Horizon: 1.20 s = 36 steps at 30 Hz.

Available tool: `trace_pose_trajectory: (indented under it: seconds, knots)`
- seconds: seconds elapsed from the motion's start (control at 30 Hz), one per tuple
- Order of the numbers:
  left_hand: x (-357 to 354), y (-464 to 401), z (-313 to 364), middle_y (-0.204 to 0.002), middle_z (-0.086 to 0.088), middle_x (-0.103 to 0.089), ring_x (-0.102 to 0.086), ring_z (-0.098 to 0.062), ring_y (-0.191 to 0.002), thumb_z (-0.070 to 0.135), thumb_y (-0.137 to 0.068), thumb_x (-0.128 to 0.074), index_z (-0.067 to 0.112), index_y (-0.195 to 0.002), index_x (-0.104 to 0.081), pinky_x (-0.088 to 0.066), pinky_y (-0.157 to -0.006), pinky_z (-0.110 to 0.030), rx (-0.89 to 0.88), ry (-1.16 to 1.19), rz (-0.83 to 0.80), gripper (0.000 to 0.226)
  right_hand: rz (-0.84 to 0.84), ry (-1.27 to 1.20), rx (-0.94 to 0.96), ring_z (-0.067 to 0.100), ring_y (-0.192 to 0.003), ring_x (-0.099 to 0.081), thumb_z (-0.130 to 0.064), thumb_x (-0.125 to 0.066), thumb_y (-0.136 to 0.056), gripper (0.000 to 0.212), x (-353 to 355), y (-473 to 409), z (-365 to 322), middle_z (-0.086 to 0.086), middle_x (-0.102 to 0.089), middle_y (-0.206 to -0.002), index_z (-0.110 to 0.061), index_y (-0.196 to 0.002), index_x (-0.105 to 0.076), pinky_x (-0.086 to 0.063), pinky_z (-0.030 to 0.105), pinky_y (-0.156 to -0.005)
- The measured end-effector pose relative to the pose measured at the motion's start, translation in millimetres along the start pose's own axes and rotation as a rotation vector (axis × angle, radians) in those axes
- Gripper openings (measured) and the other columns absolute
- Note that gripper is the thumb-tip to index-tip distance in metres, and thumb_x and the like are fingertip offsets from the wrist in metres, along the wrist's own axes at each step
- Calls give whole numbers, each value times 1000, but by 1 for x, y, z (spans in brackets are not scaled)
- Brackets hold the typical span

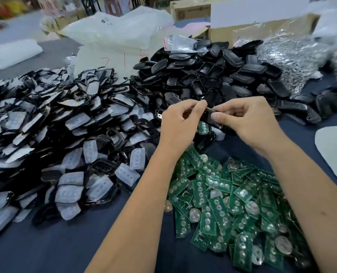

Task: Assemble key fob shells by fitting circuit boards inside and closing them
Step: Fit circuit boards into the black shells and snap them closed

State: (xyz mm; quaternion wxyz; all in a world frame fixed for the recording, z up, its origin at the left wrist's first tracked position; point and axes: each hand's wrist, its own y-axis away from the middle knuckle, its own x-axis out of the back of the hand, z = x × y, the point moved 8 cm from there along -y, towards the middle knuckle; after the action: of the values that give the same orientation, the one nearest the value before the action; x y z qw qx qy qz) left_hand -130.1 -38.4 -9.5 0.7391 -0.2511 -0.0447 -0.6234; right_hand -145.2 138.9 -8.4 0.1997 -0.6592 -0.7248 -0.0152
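Note:
Both hands meet above the table's middle around one black key fob shell (pixel 211 118). My left hand (pixel 180 125) pinches its left end with curled fingers and thumb. My right hand (pixel 248 123) grips its right side, the thumb pressing on the top face. A green circuit board (pixel 203 128) peeks out just below the shell. Whether the shell is closed is hidden by the fingers. A heap of loose green circuit boards (pixel 232 201) with coin cells lies under my forearms.
A big pile of front shells with translucent button pads (pixel 65 138) fills the left. Black back shells (pixel 213 73) are heaped behind the hands. Plastic bags (pixel 120 34), cardboard boxes (pixel 191 10) and a bag of metal parts (pixel 293 54) stand at the back. A pale mat (pixel 335 152) lies right.

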Motion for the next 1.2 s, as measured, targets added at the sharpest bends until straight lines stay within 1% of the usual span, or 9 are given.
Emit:
trace_pose_trajectory:
  seconds: [0.07,0.1,0.23,0.4,0.57,0.67,0.83,1.03,1.2]
  knots:
    - [-4,2,-2,-84,-5,-76,-71,-19,-69,22,-100,-67,13,-101,-79,-63,-64,-38,54,120,-58,15,-40,15,-9,35,-79,-74,-18,-88,-83,11,-3,1,1,9,-79,-80,-22,-90,-82,-60,46,-76]
    - [-5,4,-3,-84,-7,-76,-72,-22,-68,16,-98,-70,11,-101,-79,-64,-67,-41,84,154,-71,10,-40,-1,-9,36,-80,-74,-18,-88,-82,12,-4,1,3,9,-79,-81,-21,-92,-82,-60,48,-79]
    - [-7,7,-8,-75,-2,-72,-69,-13,-68,7,-94,-74,6,-93,-76,-63,-68,-34,169,285,-91,3,39,-101,-16,21,-76,-71,-19,-87,-84,15,2,1,8,10,-77,-80,-19,-96,-79,-57,42,-83]
    - [-10,9,-8,-90,-11,-77,-73,-19,-86,7,-95,-72,6,-103,-75,-62,-73,-31,202,347,-160,9,-45,-81,64,17,-77,-74,-16,-86,-85,9,-1,2,1,4,-78,-81,-19,-89,-79,-61,31,-78]
    - [-8,10,-6,-85,-14,-78,-74,-17,-77,6,-91,-77,4,-101,-76,-60,-70,-26,198,346,-187,10,5,-124,53,8,-74,-70,-14,-83,-89,8,1,1,3,0,-77,-79,-21,-89,-79,-53,19,-69]
    - [-11,11,-6,-83,-13,-78,-73,-17,-74,5,-90,-78,2,-100,-75,-59,-69,-26,220,371,-175,11,47,-193,12,9,-74,-69,-12,-78,-93,7,1,1,5,3,-77,-81,-19,-94,-78,-52,20,-67]
    - [-10,13,-7,-76,-4,-76,-69,-14,-68,2,-90,-76,8,-89,-72,-59,-69,-28,288,515,-21,7,63,-497,-103,15,-73,-67,-4,-71,-96,13,-2,1,12,5,-78,-89,-14,-105,-74,-57,27,-69]
    - [-11,12,-5,-82,-14,-72,-69,-18,-78,4,-91,-76,5,-90,-70,-61,-76,-30,264,434,-110,5,105,-402,-50,15,-67,-65,-1,-77,-90,19,6,1,10,5,-73,-77,-17,-101,-73,-56,27,-69]
    - [-8,10,-11,-87,-10,-78,-70,-15,-78,8,-92,-76,11,-100,-76,-57,-73,-25,259,423,-154,9,73,-431,-48,15,-65,-63,-1,-76,-91,20,3,1,7,4,-71,-74,-15,-104,-71,-56,27,-68]
